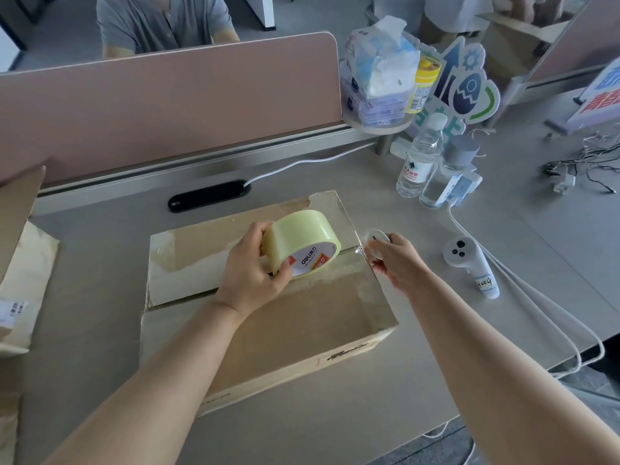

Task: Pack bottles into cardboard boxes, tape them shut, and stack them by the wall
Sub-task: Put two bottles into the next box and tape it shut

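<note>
Brown cardboard box (pixel 268 313): centre of frame on the grey desk (pixel 100 263), top flaps folded shut.
Pale yellow tape roll (pixel 303 241): standing on edge on the box's middle seam, towards its right end.
Left hand (pixel 255 273): fingers and thumb curled round the roll, gripping it.
Right hand (pixel 392 260): at the box's right edge, fingers pinching a small white round object (pixel 377 243), possibly a cutter, by the tape's shiny loose end.
Clear plastic bottles (pixel 419 162): two, upright, upper right of the box, apart from it.
White handheld controller (pixel 469 266): lying right of the box.
</note>
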`<state>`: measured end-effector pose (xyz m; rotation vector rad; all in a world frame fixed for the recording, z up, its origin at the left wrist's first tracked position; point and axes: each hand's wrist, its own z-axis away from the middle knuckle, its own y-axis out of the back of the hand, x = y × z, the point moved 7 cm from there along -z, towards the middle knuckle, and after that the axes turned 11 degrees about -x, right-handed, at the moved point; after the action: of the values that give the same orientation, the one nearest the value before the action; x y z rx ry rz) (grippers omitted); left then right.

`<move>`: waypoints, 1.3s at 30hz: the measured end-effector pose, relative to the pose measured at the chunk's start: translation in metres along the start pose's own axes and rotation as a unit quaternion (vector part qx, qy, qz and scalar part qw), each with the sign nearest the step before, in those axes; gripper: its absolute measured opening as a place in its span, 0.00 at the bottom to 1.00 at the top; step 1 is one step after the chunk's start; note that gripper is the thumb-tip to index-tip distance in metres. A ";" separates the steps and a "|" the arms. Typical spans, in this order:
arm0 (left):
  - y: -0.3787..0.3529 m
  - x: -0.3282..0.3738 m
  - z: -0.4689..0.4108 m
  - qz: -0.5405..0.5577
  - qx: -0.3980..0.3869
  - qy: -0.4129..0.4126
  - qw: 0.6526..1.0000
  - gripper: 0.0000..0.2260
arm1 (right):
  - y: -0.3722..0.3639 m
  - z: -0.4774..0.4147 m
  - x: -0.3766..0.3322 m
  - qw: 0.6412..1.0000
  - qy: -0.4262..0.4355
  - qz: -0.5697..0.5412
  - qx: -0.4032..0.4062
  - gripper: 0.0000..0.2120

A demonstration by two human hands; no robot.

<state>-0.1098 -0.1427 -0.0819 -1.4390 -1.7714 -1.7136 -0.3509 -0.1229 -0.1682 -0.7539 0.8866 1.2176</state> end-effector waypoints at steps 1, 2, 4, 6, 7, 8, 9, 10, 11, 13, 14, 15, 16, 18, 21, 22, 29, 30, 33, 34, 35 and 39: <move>0.000 0.001 0.000 -0.021 0.002 -0.007 1.000 0.24 | 0.002 -0.001 0.005 0.999 -0.019 -0.047 -0.009 0.06; -0.001 0.002 0.000 -0.035 0.002 -0.012 0.999 0.24 | 0.002 -0.002 0.008 0.995 -0.035 -0.090 -0.020 0.05; -0.001 0.002 0.001 -0.043 0.000 -0.015 0.999 0.24 | 0.002 -0.003 0.012 0.989 -0.054 -0.136 -0.036 0.06; 0.000 0.003 0.001 -0.049 0.000 -0.020 0.999 0.24 | -0.002 -0.005 0.012 0.987 -0.053 -0.143 -0.045 0.08; 0.000 0.003 0.001 -0.052 0.001 -0.022 0.998 0.24 | -0.006 -0.005 0.011 0.989 -0.046 -0.129 -0.049 0.08; 0.000 0.003 0.001 -0.053 0.001 -0.020 0.998 0.23 | -0.010 -0.006 0.010 0.993 -0.037 -0.102 -0.052 0.10; 0.000 0.003 0.001 -0.053 -0.001 -0.017 0.998 0.23 | -0.015 -0.006 0.009 0.996 -0.028 -0.068 -0.058 0.12; -0.001 0.003 0.001 -0.051 -0.003 -0.014 0.999 0.23 | -0.020 -0.005 0.008 0.997 -0.020 -0.036 -0.067 0.14; -0.001 0.003 0.001 -0.050 -0.004 -0.012 0.999 0.23 | -0.024 -0.004 0.008 0.997 -0.014 -0.014 -0.075 0.16; 0.000 0.004 0.000 -0.052 -0.006 -0.013 0.999 0.24 | -0.029 0.000 0.007 0.997 -0.011 -0.001 -0.080 0.17; 0.000 0.005 0.000 -0.055 -0.006 -0.015 0.998 0.23 | -0.029 0.001 0.007 0.997 -0.013 -0.007 -0.079 0.17; -0.001 0.006 0.000 -0.056 -0.007 -0.015 0.998 0.23 | -0.029 0.003 0.007 0.997 -0.019 -0.013 -0.077 0.16; -0.001 0.006 0.000 -0.053 -0.010 -0.015 0.998 0.23 | -0.028 0.004 0.008 0.997 -0.026 -0.011 -0.071 0.17; -0.002 0.005 0.000 -0.049 -0.013 -0.014 0.999 0.23 | -0.025 0.010 0.007 0.998 -0.045 0.004 -0.048 0.18; 0.000 0.005 0.000 -0.054 -0.006 -0.014 0.998 0.24 | -0.023 0.017 0.003 0.996 -0.079 0.032 -0.024 0.20; 0.000 0.005 0.000 -0.056 -0.003 -0.014 0.998 0.24 | -0.023 0.018 0.002 0.995 -0.090 0.044 -0.020 0.21; 0.004 0.002 0.003 -0.053 0.005 -0.008 0.999 0.24 | -0.024 0.014 0.012 0.976 -0.168 0.135 -0.013 0.31; 0.004 0.003 0.003 -0.050 0.003 -0.009 0.999 0.24 | -0.024 0.012 0.013 0.977 -0.165 0.134 -0.011 0.29; 0.003 0.004 0.003 -0.047 0.002 -0.009 0.999 0.25 | -0.023 0.005 0.022 0.976 -0.174 0.134 -0.002 0.26; 0.003 0.003 0.003 -0.044 0.004 -0.005 0.999 0.26 | -0.022 0.004 0.027 0.975 -0.180 0.133 0.000 0.24; 0.004 0.002 0.003 -0.043 0.006 0.001 0.999 0.27 | -0.022 0.003 0.032 0.973 -0.185 0.135 0.004 0.21; 0.004 0.001 0.003 -0.043 0.003 0.011 0.999 0.27 | -0.011 -0.001 0.028 0.985 -0.094 0.117 0.083 0.19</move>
<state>-0.1055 -0.1409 -0.0795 -1.3536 -1.8500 -1.7590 -0.3368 -0.1128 -0.1931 -0.4014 0.9233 1.3777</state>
